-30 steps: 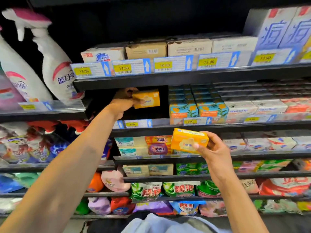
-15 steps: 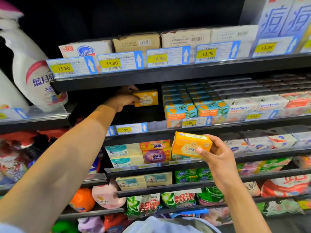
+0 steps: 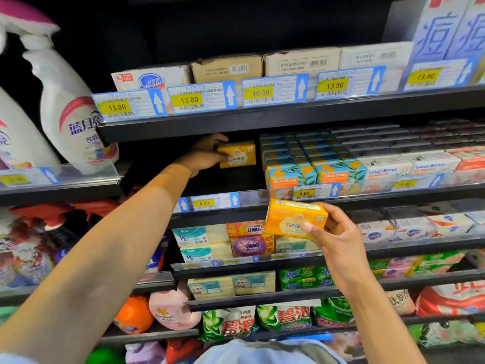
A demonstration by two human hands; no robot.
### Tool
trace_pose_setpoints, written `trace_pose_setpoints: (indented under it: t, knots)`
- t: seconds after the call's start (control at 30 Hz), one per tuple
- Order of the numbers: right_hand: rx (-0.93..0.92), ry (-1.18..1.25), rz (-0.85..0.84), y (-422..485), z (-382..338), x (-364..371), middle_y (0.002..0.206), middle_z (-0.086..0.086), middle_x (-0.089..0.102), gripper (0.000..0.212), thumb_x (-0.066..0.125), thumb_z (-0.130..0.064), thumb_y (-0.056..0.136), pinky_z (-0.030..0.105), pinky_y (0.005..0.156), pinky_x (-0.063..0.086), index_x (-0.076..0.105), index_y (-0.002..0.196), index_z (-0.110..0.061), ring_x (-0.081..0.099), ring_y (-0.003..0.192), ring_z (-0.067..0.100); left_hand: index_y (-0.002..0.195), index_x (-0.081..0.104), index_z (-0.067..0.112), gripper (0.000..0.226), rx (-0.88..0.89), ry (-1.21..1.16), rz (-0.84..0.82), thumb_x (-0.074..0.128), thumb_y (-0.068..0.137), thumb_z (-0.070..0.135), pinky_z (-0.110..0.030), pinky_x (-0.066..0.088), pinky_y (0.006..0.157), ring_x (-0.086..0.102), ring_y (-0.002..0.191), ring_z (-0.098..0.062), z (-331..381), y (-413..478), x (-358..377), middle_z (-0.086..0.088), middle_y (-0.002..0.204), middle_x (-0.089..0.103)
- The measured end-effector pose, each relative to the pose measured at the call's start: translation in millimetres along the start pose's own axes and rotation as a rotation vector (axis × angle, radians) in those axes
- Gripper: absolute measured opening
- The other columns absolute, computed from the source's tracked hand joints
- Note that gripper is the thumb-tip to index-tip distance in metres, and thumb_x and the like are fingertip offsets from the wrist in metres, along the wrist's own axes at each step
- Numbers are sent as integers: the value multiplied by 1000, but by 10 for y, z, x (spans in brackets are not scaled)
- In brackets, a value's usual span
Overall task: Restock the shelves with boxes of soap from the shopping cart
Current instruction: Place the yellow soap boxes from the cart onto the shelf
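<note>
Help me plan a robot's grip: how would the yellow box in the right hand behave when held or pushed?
Probably stiff: the box keeps crisp edges under the right hand's fingertip pinch. Likely light, since a few fingers carry it. Its flat faces suggest it would slide along the shelf rather than roll.

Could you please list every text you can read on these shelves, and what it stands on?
"13.80": leftmost price tag, top shelf
"10.90": third price tag
"13.90": fourth price tag
"Goat Soap": orange-blue box
"8.00": lower price tag
"OMO": purple pack
"蓝月亮": spray bottle
"硫磺": yellow soap box in the right hand
Small print on tags: too small to read.
</note>
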State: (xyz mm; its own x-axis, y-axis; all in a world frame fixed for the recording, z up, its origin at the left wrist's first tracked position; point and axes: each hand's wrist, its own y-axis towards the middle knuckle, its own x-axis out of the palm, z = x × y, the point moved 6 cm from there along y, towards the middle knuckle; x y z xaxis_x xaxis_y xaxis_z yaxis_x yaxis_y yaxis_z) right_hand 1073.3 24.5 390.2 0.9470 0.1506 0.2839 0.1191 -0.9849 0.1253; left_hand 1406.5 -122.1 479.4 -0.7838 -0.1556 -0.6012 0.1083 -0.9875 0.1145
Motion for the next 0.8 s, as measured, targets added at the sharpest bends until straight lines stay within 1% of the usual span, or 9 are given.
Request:
trace_pose_setpoints:
  t: [0.07, 0.2, 0.27, 0.37, 0.43, 0.57, 0.67, 0.73, 0.8]
  knots:
    - [-17, -5, -3, -9, -44, 56, 109, 4, 77, 50, 82, -16, 72, 42, 94, 56, 68, 120, -18, 72, 109, 24, 137, 55, 19, 55, 33, 23, 24, 77, 87, 12, -29, 43, 104, 52, 129, -19, 159, -190, -32, -2, 137, 57]
    - [-59, -5, -1, -34, -150, 159, 108, 4, 77, 54, 84, -18, 67, 41, 93, 57, 69, 118, -18, 72, 107, 23, 122, 65, 31, 34, 256, 101, 197, 71, 92, 17, -15, 36, 105, 51, 127, -6, 553, -904, -94, 11, 134, 59]
    - [-77, 3, -6, -29, -208, 228, 108, 4, 77, 58, 86, -22, 63, 36, 89, 59, 69, 118, -19, 72, 106, 22, 120, 69, 30, 29, 345, 87, 170, 71, 93, 20, -9, 34, 104, 50, 125, 4, 710, -1302, -38, 16, 133, 59]
    - [-103, 17, -29, -7, -292, 361, 106, 2, 78, 56, 87, -22, 62, 27, 81, 59, 70, 116, -21, 74, 103, 18, 124, 68, 20, 32, 332, -153, -81, 71, 92, 18, -20, 48, 100, 62, 119, -5, 843, -1765, 144, 8, 125, 68]
    - [-121, 14, -55, 0, -343, 467, 106, 2, 78, 51, 84, -16, 66, 26, 79, 60, 70, 114, -23, 74, 102, 17, 127, 66, 21, 42, 297, -185, -191, 77, 86, 21, -25, 55, 93, 66, 113, -9, 876, -1912, 233, 6, 120, 71]
    - [-163, -51, -100, 19, -403, 648, 107, -3, 78, 47, 82, -16, 73, 26, 80, 60, 67, 117, -24, 73, 103, 15, 123, 69, 29, 44, 273, -103, -149, 82, 81, 23, -21, 57, 82, 70, 102, -3, 885, -1936, 187, 15, 108, 75]
    - [-213, -129, -131, 59, -412, 732, 113, -8, 75, 49, 78, -18, 80, 22, 88, 57, 60, 124, -30, 70, 111, 8, 118, 72, 27, 39, 252, -129, -97, 83, 80, 22, -24, 59, 83, 71, 100, -5, 872, -1837, 60, 14, 105, 76]
    - [-270, -261, -146, 94, -386, 731, 123, -12, 69, 49, 74, -18, 90, 21, 97, 53, 56, 134, -30, 64, 119, 5, 115, 73, 24, 38, 220, -216, -47, 83, 80, 15, -30, 60, 86, 72, 101, -10, 817, -1714, -66, 7, 105, 77]
    - [-393, -524, -137, 132, -340, 687, 133, -13, 62, 46, 71, -21, 96, 21, 105, 47, 57, 139, -24, 58, 126, 3, 113, 72, 21, 37, 168, -334, -21, 80, 80, 7, -33, 59, 91, 72, 104, -15, 710, -1546, -184, 2, 106, 77]
